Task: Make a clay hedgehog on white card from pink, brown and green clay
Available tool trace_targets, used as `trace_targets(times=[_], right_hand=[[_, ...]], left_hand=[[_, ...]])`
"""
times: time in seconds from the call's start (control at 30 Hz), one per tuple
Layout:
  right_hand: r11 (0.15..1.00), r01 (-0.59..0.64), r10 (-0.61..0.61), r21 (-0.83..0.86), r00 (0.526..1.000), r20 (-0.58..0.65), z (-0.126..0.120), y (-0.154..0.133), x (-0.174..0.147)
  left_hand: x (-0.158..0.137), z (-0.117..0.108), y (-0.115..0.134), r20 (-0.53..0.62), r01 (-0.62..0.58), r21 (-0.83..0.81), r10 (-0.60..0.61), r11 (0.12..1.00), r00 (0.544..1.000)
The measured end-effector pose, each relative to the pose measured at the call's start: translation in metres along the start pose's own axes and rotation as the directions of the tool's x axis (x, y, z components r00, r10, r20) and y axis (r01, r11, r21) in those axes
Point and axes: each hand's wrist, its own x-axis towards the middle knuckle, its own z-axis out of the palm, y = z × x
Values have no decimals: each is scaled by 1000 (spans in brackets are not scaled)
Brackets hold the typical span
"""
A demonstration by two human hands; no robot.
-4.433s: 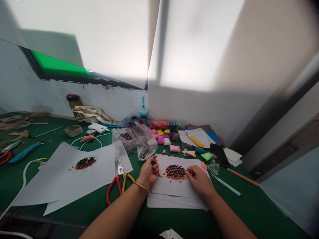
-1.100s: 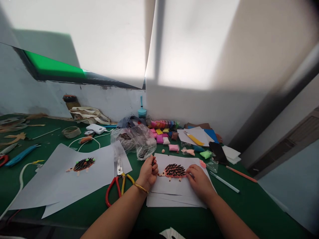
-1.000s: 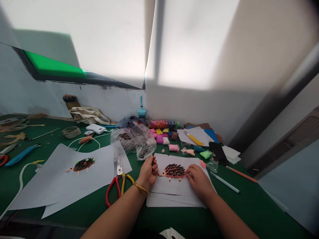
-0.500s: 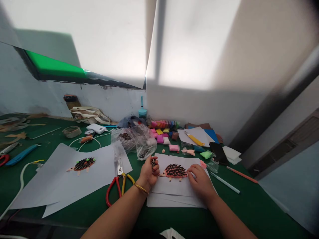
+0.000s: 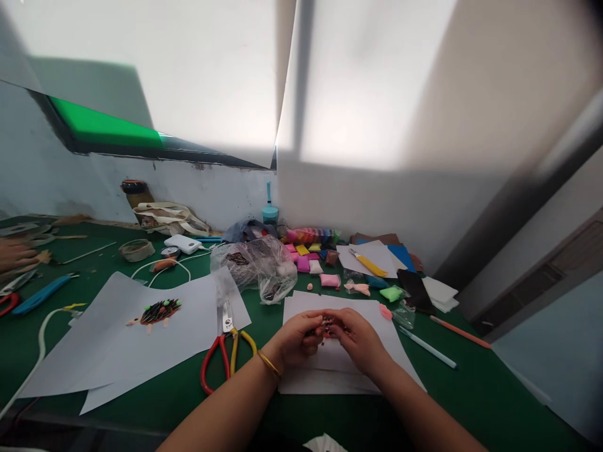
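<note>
Both of the person's hands meet over a stack of white paper on the green table; the left hand is curled, its fingers bent in around small dark pieces, partly hidden; the right hand reaches its bent fingertips to the left's, and whether it pinches anything cannot be told; the pink hedgehog picture lies on the top sheet beneath them, mostly covered, a little of it showing in the gap; to the left, shears with red and yellow handles lie near the left forearm, and beyond them a second hedgehog with green dots sits on another sheet; behind the hands are a clear plastic bag and a pink packet; a white pen lies to the right; another person's hand rests at the far left edge.
</note>
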Motion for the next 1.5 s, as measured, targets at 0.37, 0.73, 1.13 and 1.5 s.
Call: trace_targets(times=[0.37,0.73,1.13,1.5], right_hand=[[973,-192,212,129,963,-166,-3,22,8],[940,-334,305,-75,916,-261,-14,86,-1],[941,-309,286,-134,943,-167,-10,86,-3],[944,-290,266,-159,952,-155,-9,84,-2]], left_hand=[[3,-5,1,-106,-101,-70,93,992,990],[15,-22,4,-415,-353,-199,248,914,876],[18,-26,5,-511,-377,-174,244,910,825],[19,-28,4,-501,-369,-174,240,913,831]])
